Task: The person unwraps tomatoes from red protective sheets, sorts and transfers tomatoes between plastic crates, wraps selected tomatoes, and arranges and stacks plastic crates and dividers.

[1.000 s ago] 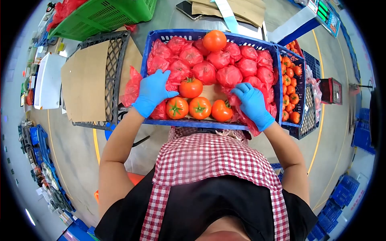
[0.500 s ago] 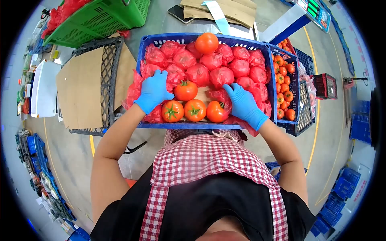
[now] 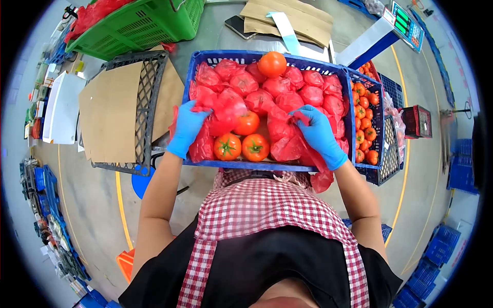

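Observation:
A blue plastic crate (image 3: 246,165) in front of me holds several tomatoes wrapped in red plastic bags (image 3: 259,101). My left hand (image 3: 189,129), in a blue glove, is closed on the edge of a red plastic bag (image 3: 228,107) at the crate's left side. At the right, my gloved right hand (image 3: 319,136) pinches another red plastic bag (image 3: 287,146), whose loose end hangs over the front rim. Between the hands lie bare tomatoes (image 3: 255,148), one partly hidden by red plastic. Another bare tomato (image 3: 271,64) rests on the wrapped ones at the back.
To the right stands a second crate of bare tomatoes (image 3: 365,123), with a digital scale (image 3: 405,23) behind it. Cardboard (image 3: 110,113) lies over a black crate (image 3: 154,102) at the left. A green crate (image 3: 144,31), a phone (image 3: 239,27) and cardboard sheets (image 3: 292,20) are farther back.
Both hands have taken hold of red plastic and lifted it. Red plastic now covers the front right tomato and part of the one behind. The view has shifted slightly.

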`<state>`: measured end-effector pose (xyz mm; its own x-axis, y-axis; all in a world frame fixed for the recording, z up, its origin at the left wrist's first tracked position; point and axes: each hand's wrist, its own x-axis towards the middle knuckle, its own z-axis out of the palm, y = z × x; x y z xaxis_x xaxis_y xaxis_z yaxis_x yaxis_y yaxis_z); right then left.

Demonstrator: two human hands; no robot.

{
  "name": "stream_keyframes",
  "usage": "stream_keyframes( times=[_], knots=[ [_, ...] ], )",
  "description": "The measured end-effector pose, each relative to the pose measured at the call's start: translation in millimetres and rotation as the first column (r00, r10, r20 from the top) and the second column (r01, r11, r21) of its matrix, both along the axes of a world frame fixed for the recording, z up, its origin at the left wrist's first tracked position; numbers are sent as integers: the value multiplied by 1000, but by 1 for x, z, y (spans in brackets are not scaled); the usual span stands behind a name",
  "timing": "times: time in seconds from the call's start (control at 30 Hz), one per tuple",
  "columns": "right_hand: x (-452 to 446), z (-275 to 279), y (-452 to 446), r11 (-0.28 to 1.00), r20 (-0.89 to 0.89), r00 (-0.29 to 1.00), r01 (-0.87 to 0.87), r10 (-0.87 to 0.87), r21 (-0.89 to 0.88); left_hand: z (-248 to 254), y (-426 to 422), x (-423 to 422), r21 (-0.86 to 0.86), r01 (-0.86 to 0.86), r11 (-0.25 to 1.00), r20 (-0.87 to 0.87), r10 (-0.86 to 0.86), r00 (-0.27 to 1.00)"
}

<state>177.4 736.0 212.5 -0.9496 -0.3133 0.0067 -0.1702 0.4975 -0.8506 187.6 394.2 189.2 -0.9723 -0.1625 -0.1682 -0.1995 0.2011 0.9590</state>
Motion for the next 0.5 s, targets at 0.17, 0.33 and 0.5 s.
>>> stream_keyframes(
  times=[0.17,0.33,0.5],
  knots=[
    [-14,19,25,825,397,879,420,-266,-379,41,-30,-22,590,-196,783,-41,271,962],
    [-49,31,52,733,271,885,466,-380,-495,68,2,-42,-351,86,932,-90,-125,988],
    [-52,23,6,812,-239,953,-14,188,584,7,46,-69,-915,328,237,175,-497,850]
  ],
)
